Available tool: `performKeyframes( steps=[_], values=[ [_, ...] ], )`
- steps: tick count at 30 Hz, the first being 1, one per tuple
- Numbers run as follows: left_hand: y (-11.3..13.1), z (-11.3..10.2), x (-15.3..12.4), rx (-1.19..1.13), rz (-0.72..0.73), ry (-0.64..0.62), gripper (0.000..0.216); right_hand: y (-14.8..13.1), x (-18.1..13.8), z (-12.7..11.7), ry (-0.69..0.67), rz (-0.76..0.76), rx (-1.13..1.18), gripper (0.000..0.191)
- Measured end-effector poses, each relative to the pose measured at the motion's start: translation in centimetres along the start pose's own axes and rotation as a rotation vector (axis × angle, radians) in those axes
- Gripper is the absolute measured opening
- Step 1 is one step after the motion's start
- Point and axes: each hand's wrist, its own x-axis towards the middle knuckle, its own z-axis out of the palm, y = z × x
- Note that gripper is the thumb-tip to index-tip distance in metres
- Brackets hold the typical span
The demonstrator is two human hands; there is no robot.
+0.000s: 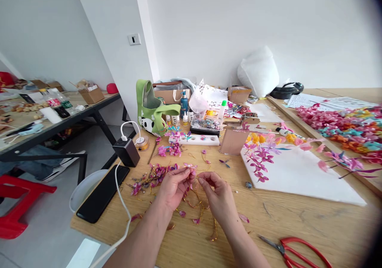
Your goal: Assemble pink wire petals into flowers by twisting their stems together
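Between the thumb and fingers of my left hand [176, 185] is a small pink flower [191, 167], its petals showing above the fingertips. Close by on the right, my right hand [217, 190] is closed in a pinch at a thin gold wire [197, 176] below the flower. Loose gold-wired stems with pink petals [196, 221] lie on the wooden table under both hands. A heap of purple-pink petals [158, 173] sits just left of my left hand. The exact grip of the right fingertips is small and partly hidden.
Red-handled scissors [294, 249] lie at the front right. A white foam board [298, 172] carries flower sprigs. At left are a black phone [103, 194], a charger block [127, 152] and a white cable [122, 198]. Behind stand a green bag [152, 113] and a white holder strip [205, 140].
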Motion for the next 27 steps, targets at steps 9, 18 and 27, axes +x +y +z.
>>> performKeyframes(
  steps=[9,18,27],
  values=[
    [0.04,-0.29,0.07,0.015,0.006,0.001,0.012,0.24,0.23,0.07,-0.081,0.083,0.137,0.023],
    [0.02,-0.36,0.02,0.040,-0.036,-0.060,0.017,0.30,0.31,-0.17,-0.019,0.083,0.244,0.027],
    [0.15,-0.12,-0.25,0.199,0.015,-0.045,0.022,0.49,0.30,-0.19,-0.011,0.065,0.198,0.023]
  ],
)
